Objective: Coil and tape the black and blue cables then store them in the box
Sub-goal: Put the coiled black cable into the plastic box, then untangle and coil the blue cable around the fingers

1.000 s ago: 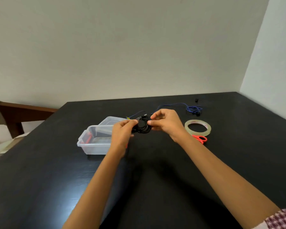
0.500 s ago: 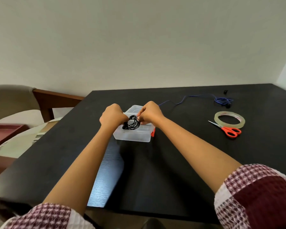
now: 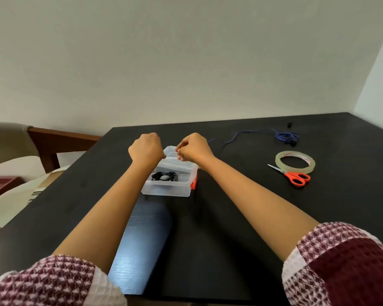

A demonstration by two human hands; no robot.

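Our black cable (image 3: 164, 176) rests in the box (image 3: 165, 191). Our right hand (image 3: 195, 149) pinches the lid (image 3: 175, 162), likely keeping it open for the blue cable (image 3: 285, 136). Our left hand (image 3: 145, 150) is curled; we cannot tell on what.

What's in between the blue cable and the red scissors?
The tape roll lies flat on the table between the blue cable and the scissors, as the head view shows.

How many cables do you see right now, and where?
2. The black cable lies coiled inside the clear box; the blue cable lies loose on the table, beyond the tape roll. None appears hidden.
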